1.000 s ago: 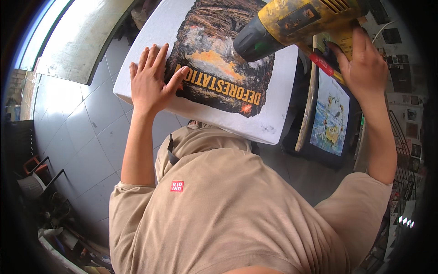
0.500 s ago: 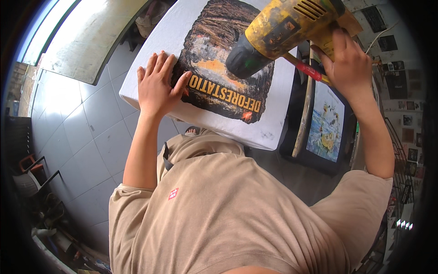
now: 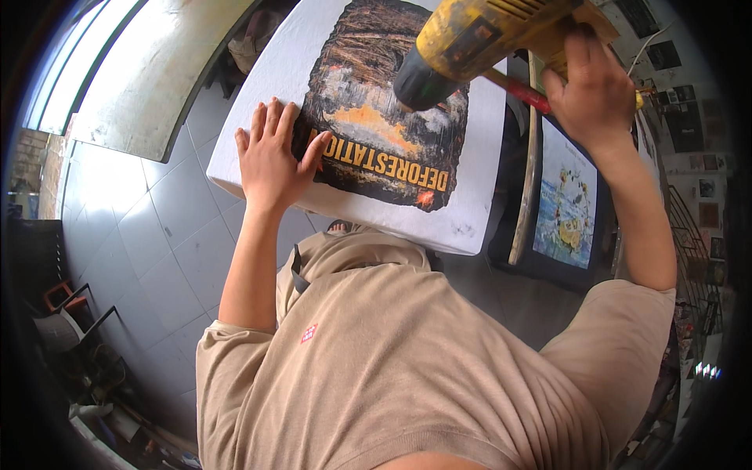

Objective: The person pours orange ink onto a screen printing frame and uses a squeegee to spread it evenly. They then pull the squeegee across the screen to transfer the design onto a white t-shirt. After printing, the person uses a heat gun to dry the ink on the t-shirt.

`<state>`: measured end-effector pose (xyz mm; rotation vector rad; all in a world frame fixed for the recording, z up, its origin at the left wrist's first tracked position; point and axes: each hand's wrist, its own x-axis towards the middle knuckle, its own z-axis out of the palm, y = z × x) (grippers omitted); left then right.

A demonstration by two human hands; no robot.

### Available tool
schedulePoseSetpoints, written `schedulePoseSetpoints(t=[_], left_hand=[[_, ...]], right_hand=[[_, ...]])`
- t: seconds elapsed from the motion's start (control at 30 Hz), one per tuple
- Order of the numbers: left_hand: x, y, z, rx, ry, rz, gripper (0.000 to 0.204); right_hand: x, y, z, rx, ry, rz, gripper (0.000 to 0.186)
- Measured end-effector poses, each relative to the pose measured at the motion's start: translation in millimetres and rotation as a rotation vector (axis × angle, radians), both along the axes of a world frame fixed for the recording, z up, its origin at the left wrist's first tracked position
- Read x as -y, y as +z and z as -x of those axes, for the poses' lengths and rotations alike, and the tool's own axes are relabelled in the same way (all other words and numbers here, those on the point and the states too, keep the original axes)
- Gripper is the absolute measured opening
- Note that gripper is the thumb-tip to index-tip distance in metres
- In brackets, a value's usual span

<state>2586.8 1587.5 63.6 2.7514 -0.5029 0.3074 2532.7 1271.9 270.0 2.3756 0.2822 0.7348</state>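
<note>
White fabric, looking like a T-shirt stretched over a board, lies in front of me. It bears a large dark print with orange and grey patches and yellow lettering. My left hand rests flat at the print's left edge, fingers spread. My right hand is wrapped round the handle of a worn yellow heat gun. Its black nozzle points down and left over the middle of the print, apart from the fabric as far as I can tell. A red and yellow rod passes under the gun beside my right hand.
To the right is a second, black board with a blue and yellow picture, edged by a wooden strip. A pale panel stands at the upper left over grey floor tiles. A wire rack lines the far right.
The heat gun in my right hand has moved up, its nozzle shifting from near the lettering to higher on the print. My left hand stays on the fabric with little change.
</note>
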Motion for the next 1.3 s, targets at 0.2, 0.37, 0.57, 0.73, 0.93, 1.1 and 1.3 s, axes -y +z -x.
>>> schedulePoseSetpoints(t=[0.2,0.37,0.57,0.73,0.93,1.1,1.3], left_hand=[[-0.3,4.4,-1.4,-0.029,-0.009,0.031,0.065],[-2.7,6.3,-3.0,-0.038,-0.023,0.039,0.064],[-3.2,6.2,-2.7,0.002,-0.034,0.081,0.062],[-5.2,4.7,-3.7,-0.02,-0.032,0.104,0.062],[-3.4,4.6,-4.2,-0.035,-0.017,0.101,0.063],[-4.8,3.6,-3.2,-0.024,-0.02,0.094,0.063],[-3.5,3.9,-3.7,-0.012,-0.026,0.096,0.064]], right_hand=[[-11.4,-10.7,-12.4,-0.008,0.064,-0.055,0.048],[-28.4,-10.2,-19.7,0.012,0.087,-0.107,0.053],[-16.0,-4.3,-20.7,-0.019,0.07,-0.059,0.057],[-27.7,-4.2,-11.9,-0.119,0.077,-0.105,0.056],[-18.9,-8.5,-17.4,-0.006,0.102,-0.075,0.052],[-26.4,-7.0,-17.5,-0.051,0.138,-0.148,0.051],[-30.1,-6.0,-20.6,-0.032,0.092,-0.2,0.05]])
